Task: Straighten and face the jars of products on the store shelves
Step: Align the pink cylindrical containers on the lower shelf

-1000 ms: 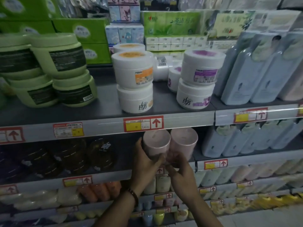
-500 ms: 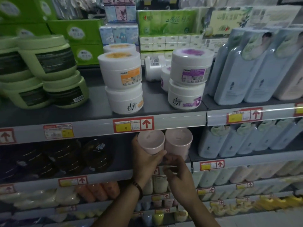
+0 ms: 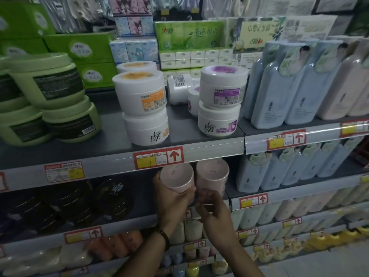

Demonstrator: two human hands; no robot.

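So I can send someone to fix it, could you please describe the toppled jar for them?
Find the grey upper shelf holding green tubs at its left. Between the orange-labelled stack and the purple-labelled stack, set further back, is a white jar. Unlike its upright neighbours, it lies on its side, barcode showing.

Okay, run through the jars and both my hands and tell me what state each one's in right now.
Held pink jar: lid on, in a grip.
Second pink jar: lid on, standing upright.
Left hand: wrapped round held pink jar.
Right hand: fingers curled at second pink jar's base; grip unclear.
Orange-label jars: stacked two high, closed.
Barcode jar: tipped on its side.
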